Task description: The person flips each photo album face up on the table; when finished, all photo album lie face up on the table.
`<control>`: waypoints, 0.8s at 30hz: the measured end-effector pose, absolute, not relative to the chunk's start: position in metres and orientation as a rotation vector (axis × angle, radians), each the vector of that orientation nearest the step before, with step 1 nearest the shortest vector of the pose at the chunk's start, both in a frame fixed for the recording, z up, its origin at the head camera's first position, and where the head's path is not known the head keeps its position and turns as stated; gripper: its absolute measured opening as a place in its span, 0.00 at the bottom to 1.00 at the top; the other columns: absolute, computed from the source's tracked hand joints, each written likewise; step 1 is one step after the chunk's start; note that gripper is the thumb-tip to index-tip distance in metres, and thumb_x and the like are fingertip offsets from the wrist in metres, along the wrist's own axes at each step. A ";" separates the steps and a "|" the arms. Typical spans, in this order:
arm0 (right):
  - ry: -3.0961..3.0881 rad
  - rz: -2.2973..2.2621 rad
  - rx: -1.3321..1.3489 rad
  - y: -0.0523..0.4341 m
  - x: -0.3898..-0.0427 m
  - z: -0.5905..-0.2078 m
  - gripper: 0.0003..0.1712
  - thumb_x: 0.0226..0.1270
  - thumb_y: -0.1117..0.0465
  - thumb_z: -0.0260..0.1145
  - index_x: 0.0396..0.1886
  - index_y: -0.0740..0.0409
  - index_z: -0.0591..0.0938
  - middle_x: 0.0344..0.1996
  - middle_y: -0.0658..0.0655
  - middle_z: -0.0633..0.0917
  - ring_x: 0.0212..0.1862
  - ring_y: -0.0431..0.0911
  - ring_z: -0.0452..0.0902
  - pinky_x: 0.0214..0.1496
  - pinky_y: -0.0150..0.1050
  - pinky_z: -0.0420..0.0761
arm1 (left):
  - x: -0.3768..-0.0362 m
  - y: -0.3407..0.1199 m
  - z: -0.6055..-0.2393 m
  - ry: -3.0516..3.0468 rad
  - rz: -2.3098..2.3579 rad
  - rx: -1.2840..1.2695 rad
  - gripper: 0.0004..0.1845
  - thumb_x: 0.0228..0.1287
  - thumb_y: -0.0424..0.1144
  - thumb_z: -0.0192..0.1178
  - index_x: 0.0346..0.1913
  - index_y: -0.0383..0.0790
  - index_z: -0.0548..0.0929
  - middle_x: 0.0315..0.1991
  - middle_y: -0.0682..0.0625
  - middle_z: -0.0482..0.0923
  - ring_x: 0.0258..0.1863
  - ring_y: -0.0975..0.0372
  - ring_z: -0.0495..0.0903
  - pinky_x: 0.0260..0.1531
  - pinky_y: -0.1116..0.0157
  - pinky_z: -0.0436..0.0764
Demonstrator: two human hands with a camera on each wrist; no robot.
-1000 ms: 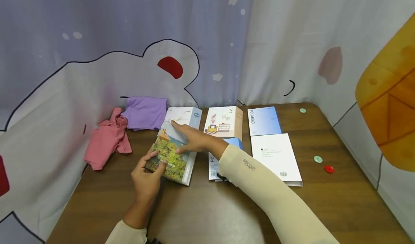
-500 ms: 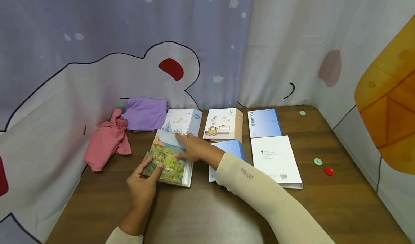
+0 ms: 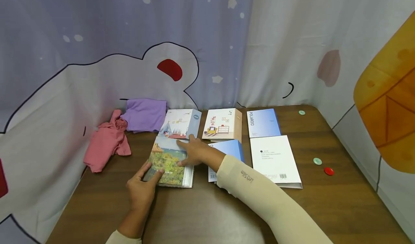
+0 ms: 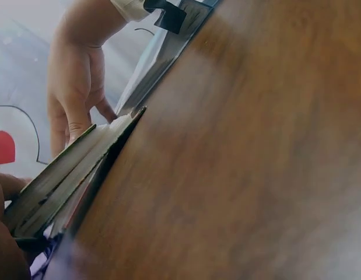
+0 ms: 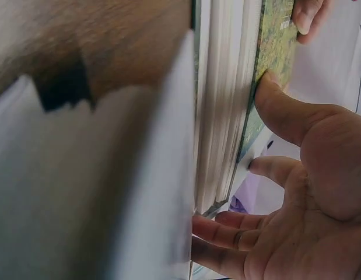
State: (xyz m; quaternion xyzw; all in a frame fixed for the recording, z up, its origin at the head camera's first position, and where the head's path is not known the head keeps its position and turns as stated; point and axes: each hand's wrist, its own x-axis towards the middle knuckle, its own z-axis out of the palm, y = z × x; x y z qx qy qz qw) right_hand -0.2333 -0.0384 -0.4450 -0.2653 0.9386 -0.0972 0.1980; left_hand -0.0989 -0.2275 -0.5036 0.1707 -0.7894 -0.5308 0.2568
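A photo album (image 3: 166,161) with a tree-and-sky cover lies on the table, just in front of a white album (image 3: 176,122) with a blue spine. My left hand (image 3: 142,186) holds the album's left side, thumb on the cover and fingers along the edge. My right hand (image 3: 196,151) reaches over its far right part, thumb and index finger resting on the cover. In the right wrist view, the other fingers of my right hand (image 5: 320,175) extend past the album's far end, beside the page edges. The left wrist view shows the album (image 4: 69,181) edge-on, close over the wood.
Another white album (image 3: 222,123), a blue Polaroid album (image 3: 263,122), a blue one (image 3: 228,148) and a white one (image 3: 275,159) lie to the right. Pink cloth (image 3: 107,143) and purple cloth (image 3: 146,114) lie left. Red (image 3: 329,171) and green (image 3: 317,161) discs dot the right side.
The tree-covered album has come down from a tilted hold and straightened, shifting toward me and uncovering the white album behind. Both hands moved with it, the right hand drawing nearer.
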 end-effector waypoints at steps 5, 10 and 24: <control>2.669 -0.194 -0.773 -0.042 -0.234 -0.448 0.56 0.70 0.25 0.69 0.90 0.28 0.55 0.81 0.66 0.62 0.74 0.59 0.73 0.59 0.50 0.87 | -0.098 -0.231 -0.506 -2.226 -1.364 0.477 0.29 0.58 0.37 0.85 0.62 0.32 0.90 0.65 0.38 0.87 0.70 0.45 0.84 0.73 0.70 0.76; 2.712 -0.159 -0.786 -0.043 -0.235 -0.451 0.57 0.67 0.23 0.69 0.90 0.28 0.57 0.76 0.64 0.66 0.67 0.55 0.74 0.50 0.45 0.85 | -0.099 -0.236 -0.506 -2.341 -1.233 0.423 0.28 0.57 0.38 0.85 0.61 0.32 0.90 0.63 0.34 0.88 0.66 0.40 0.86 0.71 0.42 0.79; 2.674 -0.357 -0.708 -0.032 -0.241 -0.445 0.57 0.70 0.25 0.69 0.91 0.27 0.53 0.90 0.62 0.48 0.88 0.65 0.52 0.72 0.63 0.81 | -0.095 -0.237 -0.508 -2.401 -0.897 0.167 0.25 0.58 0.35 0.82 0.58 0.29 0.89 0.69 0.29 0.78 0.70 0.29 0.71 0.63 0.25 0.64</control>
